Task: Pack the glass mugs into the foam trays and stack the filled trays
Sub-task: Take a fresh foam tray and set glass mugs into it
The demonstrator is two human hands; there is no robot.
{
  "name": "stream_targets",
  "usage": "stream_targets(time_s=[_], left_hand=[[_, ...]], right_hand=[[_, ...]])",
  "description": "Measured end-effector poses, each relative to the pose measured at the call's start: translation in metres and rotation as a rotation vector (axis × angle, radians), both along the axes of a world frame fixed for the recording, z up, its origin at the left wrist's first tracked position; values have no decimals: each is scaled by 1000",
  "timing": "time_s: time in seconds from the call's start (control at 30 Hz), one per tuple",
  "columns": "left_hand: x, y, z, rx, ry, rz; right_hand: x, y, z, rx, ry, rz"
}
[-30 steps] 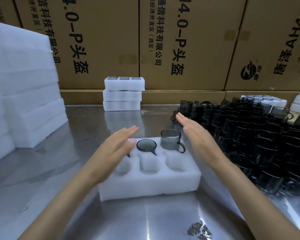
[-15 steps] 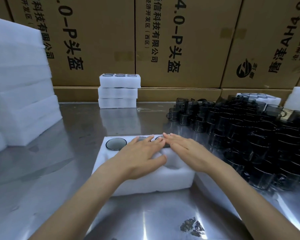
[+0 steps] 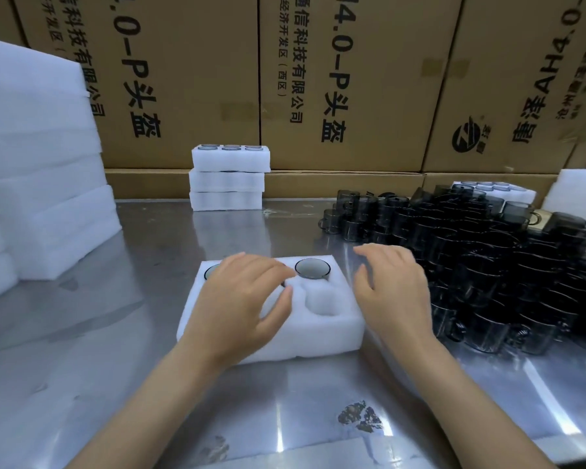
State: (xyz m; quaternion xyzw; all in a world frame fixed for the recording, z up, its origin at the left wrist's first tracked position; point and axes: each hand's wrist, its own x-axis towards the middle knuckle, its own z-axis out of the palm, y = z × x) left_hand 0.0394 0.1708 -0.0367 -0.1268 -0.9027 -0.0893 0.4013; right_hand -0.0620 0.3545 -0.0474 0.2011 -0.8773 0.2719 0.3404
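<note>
Hovering my left hand (image 3: pixel 241 306) and right hand (image 3: pixel 391 292), fingers loosely spread and gripping nothing, I risk toppling the glass mugs (image 3: pixel 471 265) crowded just right of my fingertips.

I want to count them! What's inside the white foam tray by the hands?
The foam tray shows one mug seated at back right, another rim back left, one empty pocket. The left hand covers the rest.
</note>
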Motion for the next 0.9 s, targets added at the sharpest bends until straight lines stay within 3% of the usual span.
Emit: stream_targets(time_s=[0.17,0.33,0.47,0.57,0.67,0.77,0.9], left_hand=[[13,-19,-13,27,136,22],[11,-18,-16,66,150,45],[12,-18,-18,116,144,49],[14,-20,-18,150,143,49],[15,-20,-18,204,154,59],[17,-21,-18,261,157,69],[19,-26,-16,487,113,43]], right_hand=[[5,23,7,-88,206,-241],[-2,42,5,-104,80,-478],[-9,52,3,-84,-22,-497],[-12,56,4,-106,-20,-446],[-10,54,10,-196,107,-313],[2,44,13,-289,311,-59],[24,13,14,-296,381,264]])
